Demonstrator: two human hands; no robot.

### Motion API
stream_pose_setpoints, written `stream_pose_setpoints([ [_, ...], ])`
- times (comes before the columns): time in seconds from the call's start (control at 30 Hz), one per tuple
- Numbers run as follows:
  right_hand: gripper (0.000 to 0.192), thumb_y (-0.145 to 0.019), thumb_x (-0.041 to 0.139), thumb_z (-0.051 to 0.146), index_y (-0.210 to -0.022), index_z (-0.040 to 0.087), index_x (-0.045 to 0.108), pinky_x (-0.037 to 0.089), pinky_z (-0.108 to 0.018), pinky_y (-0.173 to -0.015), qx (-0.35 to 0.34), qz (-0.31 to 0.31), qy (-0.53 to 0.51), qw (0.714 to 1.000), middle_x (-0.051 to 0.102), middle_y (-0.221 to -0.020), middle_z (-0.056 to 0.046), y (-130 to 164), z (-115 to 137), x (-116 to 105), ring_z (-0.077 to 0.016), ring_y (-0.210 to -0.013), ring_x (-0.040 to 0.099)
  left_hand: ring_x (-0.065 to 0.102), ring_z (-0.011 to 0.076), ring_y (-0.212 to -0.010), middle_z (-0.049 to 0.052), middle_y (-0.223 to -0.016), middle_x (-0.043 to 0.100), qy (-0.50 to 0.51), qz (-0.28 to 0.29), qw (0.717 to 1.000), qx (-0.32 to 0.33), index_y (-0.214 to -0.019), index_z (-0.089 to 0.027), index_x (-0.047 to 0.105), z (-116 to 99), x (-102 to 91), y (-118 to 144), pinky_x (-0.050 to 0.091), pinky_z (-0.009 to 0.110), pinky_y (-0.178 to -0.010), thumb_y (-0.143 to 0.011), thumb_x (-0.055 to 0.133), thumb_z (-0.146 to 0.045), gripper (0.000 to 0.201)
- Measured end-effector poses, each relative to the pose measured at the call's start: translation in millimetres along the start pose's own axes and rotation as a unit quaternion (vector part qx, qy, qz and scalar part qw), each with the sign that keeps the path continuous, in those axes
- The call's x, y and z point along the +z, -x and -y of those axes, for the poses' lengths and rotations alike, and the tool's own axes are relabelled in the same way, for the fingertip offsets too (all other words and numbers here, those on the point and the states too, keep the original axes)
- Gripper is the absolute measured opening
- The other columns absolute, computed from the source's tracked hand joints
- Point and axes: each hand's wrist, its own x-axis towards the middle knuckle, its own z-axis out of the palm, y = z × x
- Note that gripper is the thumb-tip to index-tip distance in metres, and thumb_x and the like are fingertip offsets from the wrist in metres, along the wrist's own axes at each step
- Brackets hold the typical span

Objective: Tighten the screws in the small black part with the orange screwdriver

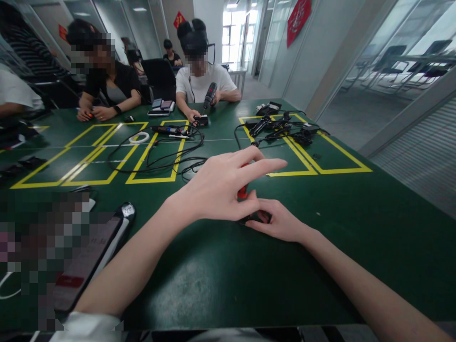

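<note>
My left hand (224, 185) is closed round an upright red-handled screwdriver (242, 192), with one finger stretched out to the right. Most of the tool is hidden behind my fingers. Just below and to the right, my right hand (281, 221) rests near the table top, its fingers curled round a small black part (264, 216). Only a bit of that part shows between thumb and fingers, so its kind cannot be made out. The screwdriver stands over this part; where its tip meets it is covered by my left hand.
The green table (199, 285) has yellow taped boxes. Black cables and adapters (281, 126) lie at the back right, with an electric screwdriver (171, 130) and a white ring (138, 137) at centre left. A phone (89, 256) lies left. A person opposite holds a power drill (210, 95).
</note>
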Motion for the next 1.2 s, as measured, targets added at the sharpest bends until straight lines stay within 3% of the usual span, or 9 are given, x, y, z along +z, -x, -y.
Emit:
stream_pose_setpoints([
  [0.2,0.023,-0.095,0.068,0.040,-0.093,0.017,0.068,0.035,-0.025,-0.055,0.008,0.002,-0.006,1.000,0.062,-0.075,0.001,-0.4,1.8,0.3,-0.0108,-0.055,0.047,0.066,0.0129,-0.088,0.007,-0.122,0.066,0.013,0.001,1.000,-0.013,-0.143,-0.021,0.057,-1.7,1.0,0.8,0.053,0.023,-0.074,-0.093,0.051,-0.016,0.050],
  [0.63,0.023,-0.094,0.069,0.041,-0.094,0.018,0.069,0.034,-0.025,-0.055,0.000,-0.008,-0.010,1.000,0.060,-0.071,0.002,-0.5,-0.2,1.9,-0.0109,-0.055,0.046,0.067,0.0172,-0.100,0.009,-0.123,0.066,0.030,0.000,1.000,0.007,-0.141,-0.021,0.058,-0.7,0.1,-0.3,0.056,0.026,-0.081,-0.091,0.052,-0.017,0.051],
  [0.8,0.023,-0.094,0.070,0.040,-0.097,0.017,0.070,0.034,-0.025,-0.055,0.003,-0.003,-0.014,1.000,0.062,-0.073,0.001,-1.5,0.6,1.3,-0.0103,-0.054,0.045,0.068,0.0142,-0.092,0.007,-0.121,0.067,0.023,0.002,1.000,-0.007,-0.143,-0.023,0.056,-1.3,-1.0,0.6,0.055,0.023,-0.075,-0.093,0.053,-0.020,0.050],
  [1.0,0.024,-0.094,0.069,0.041,-0.095,0.017,0.068,0.036,-0.025,-0.058,0.000,-0.001,-0.009,1.000,0.060,-0.071,0.002,-1.6,-0.1,1.5,-0.0113,-0.057,0.046,0.068,0.0155,-0.097,0.008,-0.123,0.067,0.008,-0.001,1.000,0.008,-0.143,-0.022,0.056,-1.9,-1.0,0.1,0.054,0.026,-0.083,-0.090,0.049,-0.015,0.054],
  [1.2,0.025,-0.094,0.069,0.041,-0.089,0.017,0.068,0.035,-0.025,-0.057,0.009,-0.001,-0.018,1.000,0.061,-0.073,0.001,-1.6,0.0,0.8,-0.0110,-0.057,0.047,0.068,0.0184,-0.100,0.009,-0.121,0.067,0.008,0.002,1.000,0.018,-0.140,-0.019,0.058,-2.2,-2.0,-0.1,0.055,0.028,-0.084,-0.088,0.055,-0.022,0.052],
])
